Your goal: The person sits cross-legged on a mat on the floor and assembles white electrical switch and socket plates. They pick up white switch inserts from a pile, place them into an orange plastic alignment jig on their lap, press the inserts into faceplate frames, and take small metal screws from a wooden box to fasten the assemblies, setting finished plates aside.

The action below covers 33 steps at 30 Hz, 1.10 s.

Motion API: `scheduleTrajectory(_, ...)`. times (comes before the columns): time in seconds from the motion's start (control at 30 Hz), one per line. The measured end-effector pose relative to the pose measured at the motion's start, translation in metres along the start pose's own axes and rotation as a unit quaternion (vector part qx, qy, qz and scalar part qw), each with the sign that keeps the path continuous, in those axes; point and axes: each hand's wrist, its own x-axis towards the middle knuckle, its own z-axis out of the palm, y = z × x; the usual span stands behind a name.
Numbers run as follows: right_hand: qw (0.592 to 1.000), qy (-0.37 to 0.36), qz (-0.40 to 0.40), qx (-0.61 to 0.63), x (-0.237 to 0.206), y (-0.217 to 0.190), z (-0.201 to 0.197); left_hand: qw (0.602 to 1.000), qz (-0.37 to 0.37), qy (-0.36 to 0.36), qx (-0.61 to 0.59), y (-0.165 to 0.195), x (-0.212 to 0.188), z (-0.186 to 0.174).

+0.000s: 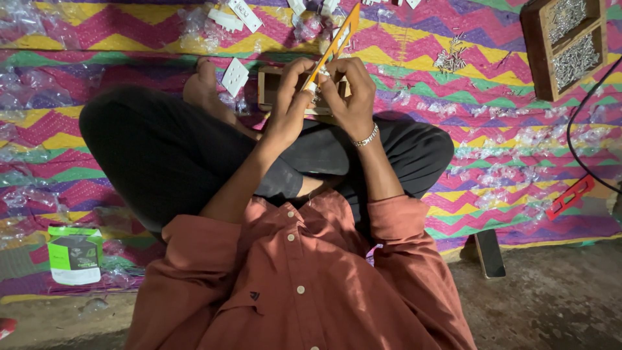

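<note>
Hands busy over a zigzag mat, screwdriver work in the lap.

Sitting cross-legged on that pink, yellow and green mat, rust-coloured shirt filling the bottom of the view, dark trousers across the middle. Wooden tray of screws off at the top right corner, well apart from the hands. Small wooden box just beyond the knees, right under the hands. Left hand curled shut around the orange-handled screwdriver, shaft angled up and away. Right hand, bracelet on the wrist, pinched closed against a small white part at the screwdriver tip, fingertips of both hands touching there. White switch plate lying flat just left of the box, loose pile of screws further right, clear plastic wrappers scattered all over.
</note>
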Motion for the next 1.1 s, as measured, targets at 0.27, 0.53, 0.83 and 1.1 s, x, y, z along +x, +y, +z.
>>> scheduleTrajectory(0.27,0.999,-0.002,-0.026,-0.022,-0.005,0.009,0.0,1.0,-0.014,0.005,-0.018,0.0,0.001,0.001)
scheduleTrajectory(0.53,0.985,0.026,0.139,0.094,-0.009,0.016,0.01,0.999,-0.029,0.015,-0.038,-0.005,0.001,0.001)
scheduleTrajectory(0.83,0.995,0.02,0.093,0.041,-0.001,0.0,0.007,0.999,-0.025,0.014,-0.022,-0.003,0.001,0.002)
scheduleTrajectory(1.1,0.998,0.016,0.06,0.01,-0.002,0.006,0.006,0.998,-0.038,0.006,-0.054,-0.001,0.0,0.0)
